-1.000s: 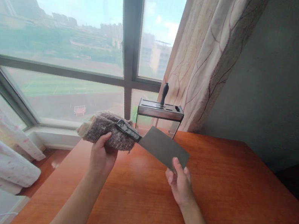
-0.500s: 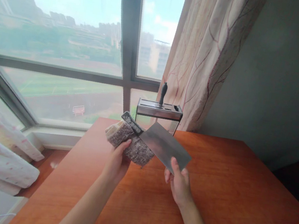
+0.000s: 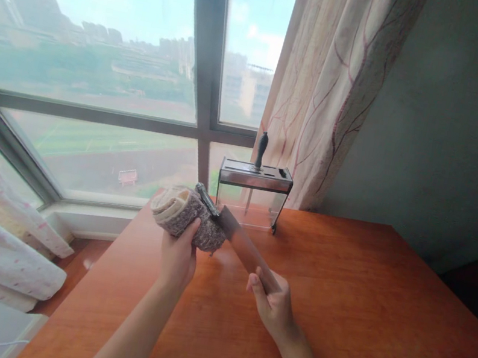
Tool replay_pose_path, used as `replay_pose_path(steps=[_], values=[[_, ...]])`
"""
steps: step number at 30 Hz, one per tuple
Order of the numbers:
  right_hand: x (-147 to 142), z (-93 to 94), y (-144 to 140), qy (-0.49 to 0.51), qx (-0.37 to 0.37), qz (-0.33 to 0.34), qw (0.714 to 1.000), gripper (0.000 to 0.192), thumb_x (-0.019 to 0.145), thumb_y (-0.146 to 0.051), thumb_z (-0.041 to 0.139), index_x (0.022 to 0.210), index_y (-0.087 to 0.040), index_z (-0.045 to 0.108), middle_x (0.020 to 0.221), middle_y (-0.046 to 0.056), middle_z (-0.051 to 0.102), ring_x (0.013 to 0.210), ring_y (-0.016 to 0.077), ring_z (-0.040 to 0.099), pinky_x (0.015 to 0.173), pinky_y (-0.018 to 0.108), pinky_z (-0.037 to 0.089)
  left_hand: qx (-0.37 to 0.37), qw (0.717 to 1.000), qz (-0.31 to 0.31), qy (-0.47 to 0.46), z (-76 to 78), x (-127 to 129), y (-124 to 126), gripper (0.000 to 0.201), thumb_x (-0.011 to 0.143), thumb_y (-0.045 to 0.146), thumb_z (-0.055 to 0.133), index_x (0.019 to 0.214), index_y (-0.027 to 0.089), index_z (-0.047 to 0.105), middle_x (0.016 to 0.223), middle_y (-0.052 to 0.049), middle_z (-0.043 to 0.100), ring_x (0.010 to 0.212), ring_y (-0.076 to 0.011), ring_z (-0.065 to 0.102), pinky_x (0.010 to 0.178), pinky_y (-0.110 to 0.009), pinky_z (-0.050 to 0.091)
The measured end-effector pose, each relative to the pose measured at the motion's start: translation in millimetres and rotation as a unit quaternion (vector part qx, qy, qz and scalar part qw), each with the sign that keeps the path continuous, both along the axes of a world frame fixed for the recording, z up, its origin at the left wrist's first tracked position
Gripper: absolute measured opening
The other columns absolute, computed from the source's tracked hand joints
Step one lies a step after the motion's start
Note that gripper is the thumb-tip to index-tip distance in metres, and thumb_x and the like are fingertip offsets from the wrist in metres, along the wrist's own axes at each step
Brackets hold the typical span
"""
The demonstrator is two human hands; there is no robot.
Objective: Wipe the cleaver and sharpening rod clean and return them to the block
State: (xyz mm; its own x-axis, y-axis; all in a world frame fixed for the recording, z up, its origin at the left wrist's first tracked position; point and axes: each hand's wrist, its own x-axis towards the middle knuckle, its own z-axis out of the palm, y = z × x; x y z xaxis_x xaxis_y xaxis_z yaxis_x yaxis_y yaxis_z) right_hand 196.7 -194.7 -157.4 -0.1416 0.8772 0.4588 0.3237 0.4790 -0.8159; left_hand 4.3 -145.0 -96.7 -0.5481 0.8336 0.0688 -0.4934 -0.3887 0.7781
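Note:
My left hand (image 3: pixel 178 254) is closed around a folded grey-brown cloth (image 3: pixel 207 232), thumb lying across its front; the cloth's pale inner layers show at its left end. My right hand (image 3: pixel 272 307) grips a cleaver (image 3: pixel 241 243) by the far end of its wide metal blade. The blade is tilted, so its face looks narrow. Its dark handle (image 3: pixel 208 200) points up and left, just behind the top of the cloth; I cannot tell whether they touch. Both hands are above the table.
A knife block (image 3: pixel 256 179) with clear sides and a metal top stands at the table's far edge, a dark handle (image 3: pixel 261 149) rising from it. Beneath my hands is a brown wooden table (image 3: pixel 361 297). Windows and a curtain (image 3: pixel 319 82) lie beyond it.
The cleaver has turned from showing its broad face to nearly edge-on. The cloth has shifted left with my left hand. My right hand has moved slightly left and down.

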Motion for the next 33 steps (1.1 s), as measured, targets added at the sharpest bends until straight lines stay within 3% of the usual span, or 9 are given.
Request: replay_pose_path(steps=[5,10,15,21,24,29,33], values=[[3,-1.3,0,0.039,-0.006,-0.046,0.998,0.033,0.093,-0.034,0.046,0.065,-0.019,0.057,0.059,0.001,0.056,0.057,0.0146,0.057,0.057,0.025,0.042,0.015,0.97,-0.066,0.232,-2.3,15,-13,0.046,0.057,0.007,0.076,0.101,0.017,0.068,0.107,-0.008,0.068,0.113,-0.0273,0.056,0.101,-0.035,0.04],[5,-2.3,-2,0.078,-0.02,-0.048,0.996,0.035,0.089,-0.042,0.052,0.065,-0.018,0.062,0.058,0.002,0.06,0.055,0.0161,0.059,0.055,0.025,0.046,0.027,0.93,0.009,0.366,-4.9,12,-17,0.05,0.061,0.012,0.074,0.11,0.019,0.064,0.117,-0.009,0.064,0.116,-0.0281,0.054,0.102,-0.037,0.04],[4,4.1,-6,0.066,-0.037,0.03,0.997,0.036,0.088,-0.045,0.053,0.07,-0.017,0.067,0.059,0.004,0.065,0.054,0.0155,0.061,0.054,0.024,0.049,0.009,0.902,0.089,0.423,-3.2,-14,-6,0.05,0.072,0.022,0.069,0.12,0.018,0.058,0.121,-0.01,0.062,0.115,-0.0276,0.055,0.098,-0.039,0.042],[0,12.8,-12,0.049,-0.047,0.079,0.995,0.03,0.09,-0.037,0.051,0.076,-0.018,0.07,0.061,0.003,0.067,0.06,0.0154,0.066,0.06,0.023,0.05,-0.033,0.897,0.186,0.4,1.3,-43,7,0.046,0.069,0.028,0.072,0.112,0.014,0.062,0.113,-0.011,0.066,0.104,-0.028,0.061,0.09,-0.039,0.048],[-1,13.9,-13,0.059,-0.048,0.07,0.995,0.03,0.092,-0.032,0.049,0.073,-0.019,0.069,0.061,0.002,0.067,0.062,0.0151,0.067,0.062,0.022,0.05,-0.025,0.876,0.164,0.453,0.2,-38,4,0.045,0.069,0.027,0.072,0.112,0.015,0.063,0.112,-0.011,0.067,0.104,-0.0291,0.062,0.089,-0.04,0.049],[3,12.3,-11,0.061,-0.049,0.045,0.996,0.032,0.091,-0.033,0.049,0.065,-0.019,0.062,0.06,0.002,0.066,0.056,0.0147,0.065,0.056,0.022,0.047,0.036,0.828,0.065,0.556,-4.5,-17,-6,0.046,0.07,0.019,0.068,0.116,0.018,0.062,0.107,-0.009,0.068,0.1,-0.0282,0.063,0.088,-0.041,0.05],[7,13.2,-10,0.085,-0.06,0.028,0.994,0.029,0.092,-0.035,0.049,0.071,-0.018,0.062,0.058,0.003,0.066,0.055,0.0159,0.064,0.056,0.024,0.047,0.062,0.803,0.037,0.591,-3.6,-13,-9,0.052,0.067,0.017,0.068,0.118,0.018,0.06,0.113,-0.01,0.065,0.105,-0.0295,0.06,0.091,-0.041,0.048]])
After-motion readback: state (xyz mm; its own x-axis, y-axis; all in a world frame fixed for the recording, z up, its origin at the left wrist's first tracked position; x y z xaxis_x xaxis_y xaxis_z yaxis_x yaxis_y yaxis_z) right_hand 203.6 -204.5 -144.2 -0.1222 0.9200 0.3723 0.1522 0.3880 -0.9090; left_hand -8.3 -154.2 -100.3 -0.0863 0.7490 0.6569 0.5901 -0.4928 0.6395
